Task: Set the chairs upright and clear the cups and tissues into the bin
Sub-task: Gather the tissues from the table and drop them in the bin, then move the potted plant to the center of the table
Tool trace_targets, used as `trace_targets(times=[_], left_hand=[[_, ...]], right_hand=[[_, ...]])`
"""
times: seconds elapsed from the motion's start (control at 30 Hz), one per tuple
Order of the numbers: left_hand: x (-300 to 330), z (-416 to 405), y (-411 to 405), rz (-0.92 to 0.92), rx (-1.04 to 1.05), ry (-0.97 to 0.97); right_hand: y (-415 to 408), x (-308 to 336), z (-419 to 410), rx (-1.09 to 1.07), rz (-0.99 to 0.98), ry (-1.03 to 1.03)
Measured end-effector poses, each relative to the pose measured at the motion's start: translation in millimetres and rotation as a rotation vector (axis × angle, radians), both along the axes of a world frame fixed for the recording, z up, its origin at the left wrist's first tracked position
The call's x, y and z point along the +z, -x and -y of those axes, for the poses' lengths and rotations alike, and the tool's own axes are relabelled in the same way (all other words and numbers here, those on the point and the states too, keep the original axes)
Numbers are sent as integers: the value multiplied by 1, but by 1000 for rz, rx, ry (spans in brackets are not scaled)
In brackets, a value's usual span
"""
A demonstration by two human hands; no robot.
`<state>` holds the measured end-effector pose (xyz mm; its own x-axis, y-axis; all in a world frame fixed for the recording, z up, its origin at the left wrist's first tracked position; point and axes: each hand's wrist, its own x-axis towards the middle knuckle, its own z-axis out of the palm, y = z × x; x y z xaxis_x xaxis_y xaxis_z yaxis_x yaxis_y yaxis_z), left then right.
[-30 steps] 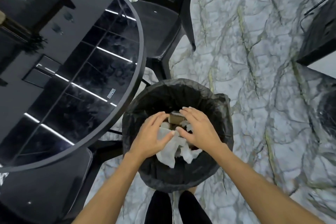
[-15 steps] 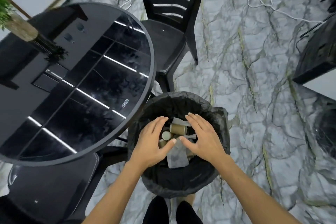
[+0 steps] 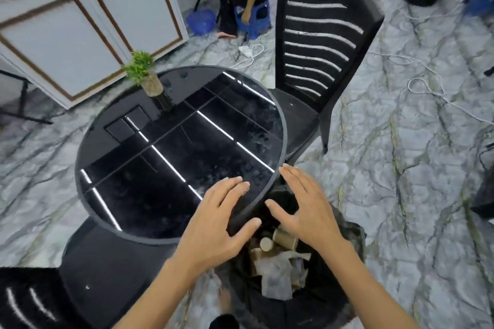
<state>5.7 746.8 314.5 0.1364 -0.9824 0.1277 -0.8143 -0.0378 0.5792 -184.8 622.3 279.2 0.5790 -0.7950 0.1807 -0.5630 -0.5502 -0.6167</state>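
Marbled floor (image 3: 401, 195) surrounds a round black tabletop (image 3: 149, 168) bearing only a small plant (image 3: 143, 75) at 11 o'clock. Two chairs, at 1 o'clock (image 3: 318, 61) and 7 o'clock (image 3: 88, 283), stand upright. Both hands, left (image 3: 216, 224) and right (image 3: 307, 211), hover spread and empty above the bin (image 3: 334, 304), likely just after dropping. Inside lie paper cups (image 3: 284, 236) and tissues (image 3: 275, 275).
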Motion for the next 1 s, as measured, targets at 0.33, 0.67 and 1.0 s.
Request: trace_targets(times=[0.33,0.67,1.0], left_hand=[[-10,32,-142,41,250,-12],[-53,97,-289,47,409,-130],[-91,136,-338,210,574,-174]], right_hand=[[-129,22,41,106,36,-60],[-292,16,103,145,7,-144],[-437,-24,164,175,-57,-189]])
